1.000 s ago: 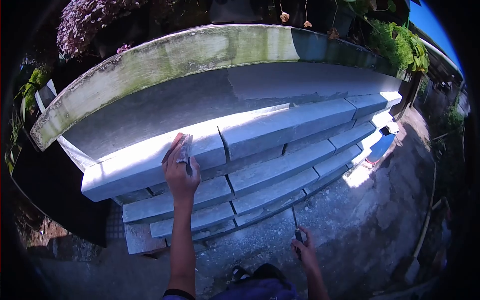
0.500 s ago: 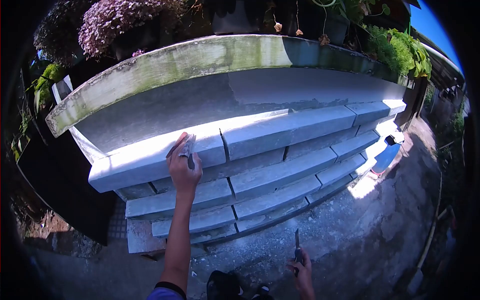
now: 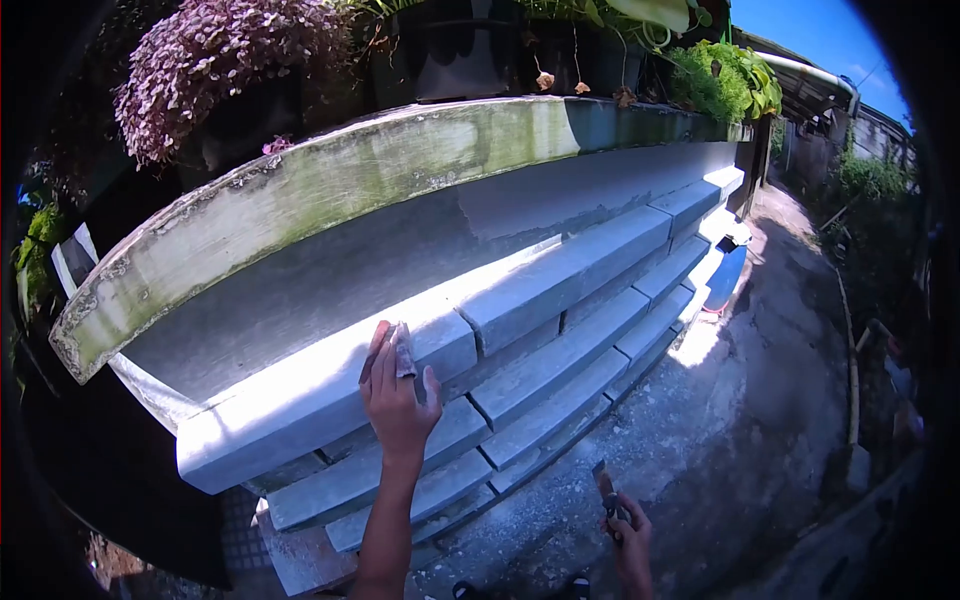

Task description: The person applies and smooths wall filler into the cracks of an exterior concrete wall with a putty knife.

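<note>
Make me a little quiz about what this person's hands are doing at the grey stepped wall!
1. True or false: the left hand presses a small grey sheet of sandpaper against the top grey concrete ledge.
2. What does the right hand hold?
A) a red bucket
B) a narrow flat-bladed metal scraper
C) a green hose
3. Fill in: the bushy plant above the mossy wall cap is ____ in colour.

Key: 1 true. 2 B. 3 purple.
</note>
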A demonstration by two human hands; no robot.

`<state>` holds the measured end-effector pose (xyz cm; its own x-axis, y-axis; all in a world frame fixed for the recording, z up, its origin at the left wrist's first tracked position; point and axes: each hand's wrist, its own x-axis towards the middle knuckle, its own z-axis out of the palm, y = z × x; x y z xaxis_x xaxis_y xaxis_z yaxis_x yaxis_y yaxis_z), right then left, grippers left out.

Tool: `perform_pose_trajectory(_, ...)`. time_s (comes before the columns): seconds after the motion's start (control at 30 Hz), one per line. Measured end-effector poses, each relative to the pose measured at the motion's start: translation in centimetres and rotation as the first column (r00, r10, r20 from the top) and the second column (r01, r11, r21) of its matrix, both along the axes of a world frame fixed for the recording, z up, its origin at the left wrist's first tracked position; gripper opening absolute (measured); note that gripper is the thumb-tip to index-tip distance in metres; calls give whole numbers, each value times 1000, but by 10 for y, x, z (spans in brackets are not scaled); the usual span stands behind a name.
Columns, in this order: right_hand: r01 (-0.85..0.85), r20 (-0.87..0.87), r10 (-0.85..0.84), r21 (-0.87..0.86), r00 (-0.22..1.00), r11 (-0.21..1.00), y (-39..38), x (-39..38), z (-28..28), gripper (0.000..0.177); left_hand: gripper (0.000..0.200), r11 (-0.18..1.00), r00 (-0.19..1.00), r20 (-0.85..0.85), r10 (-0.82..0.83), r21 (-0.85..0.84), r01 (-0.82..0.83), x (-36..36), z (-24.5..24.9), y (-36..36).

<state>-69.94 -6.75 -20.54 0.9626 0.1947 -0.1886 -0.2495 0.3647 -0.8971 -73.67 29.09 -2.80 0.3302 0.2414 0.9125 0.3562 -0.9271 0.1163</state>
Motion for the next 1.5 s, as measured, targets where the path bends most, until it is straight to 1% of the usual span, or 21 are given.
perform_pose_trajectory(0.07,30,17,-33,158,999,987,27,-12,11,46,61,1000,999,-30,-27,0,27,-3,-8,6)
perform_pose_trajectory(0.1,34,171,-75,234,982,972,42,-16,13,41,67,999,999,-30,-36,15,36,-3,-10,9)
perform_pose_trajectory(0.2,139,404,-171,109,899,984,83,-35,50,35,74,998,997,-77,-7,68,13,-3,-11,15)
perform_pose_trajectory(0.27,84,550,-88,34,831,996,94,-36,74,32,74,996,995,-96,-12,90,20,-4,-14,20)
perform_pose_trajectory(0.33,39,715,26,-75,699,996,102,-24,99,34,74,994,995,-95,-15,110,26,-1,-15,24)
perform_pose_trajectory(0.37,7,707,16,-30,707,1000,106,-17,111,37,74,993,996,-86,-15,116,25,0,-16,25)
perform_pose_trajectory(0.47,15,864,37,-51,502,999,115,16,154,38,73,997,998,-69,10,74,-5,2,-19,18)
perform_pose_trajectory(0.5,4,875,46,-55,481,998,122,28,169,47,73,998,997,-68,25,60,-21,2,-17,16)
perform_pose_trajectory(0.6,189,959,176,-219,224,957,151,77,195,41,72,997,996,-71,46,68,-41,2,-12,14)
perform_pose_trajectory(0.7,368,990,136,-116,-28,922,187,114,218,35,70,1000,997,-68,26,16,-25,2,-11,10)
perform_pose_trajectory(0.8,274,986,163,-151,-21,950,205,125,224,33,66,998,998,-46,51,-20,-52,5,-8,2)
perform_pose_trajectory(0.93,86,994,59,-51,-92,995,222,132,220,31,62,995,997,-15,82,-64,-82,10,-3,-6)
perform_pose_trajectory(0.97,85,991,-49,59,-123,995,230,131,220,28,62,994,997,-14,82,-69,-83,10,-1,-8)
perform_pose_trajectory(1.07,-43,955,-168,163,-243,986,243,135,224,34,60,992,995,-29,98,-76,-100,11,-6,-5)
perform_pose_trajectory(1.17,-266,974,-156,109,-163,958,278,139,214,48,59,993,995,-37,96,-66,-98,9,-8,-3)
perform_pose_trajectory(1.27,-165,981,-184,172,-63,971,308,137,172,53,59,993,994,-48,103,-47,-105,12,-7,-1)
perform_pose_trajectory(1.3,-97,968,-237,229,-80,969,308,132,162,52,58,992,991,-72,111,-52,-114,9,-9,-2)
perform_pose_trajectory(1.37,-67,972,-212,206,-100,976,300,131,135,50,59,997,995,-63,72,14,-72,8,-6,5)
perform_pose_trajectory(1.4,-58,975,-193,187,-109,981,295,133,119,50,59,998,997,-58,58,40,-55,8,-5,8)
perform_pose_trajectory(1.43,-86,989,-128,121,-76,989,292,139,103,48,59,998,995,-87,57,38,-53,6,-4,8)
perform_pose_trajectory(1.5,-24,997,16,-14,81,1000,273,149,74,47,61,992,978,-178,109,84,-95,-4,-17,17)
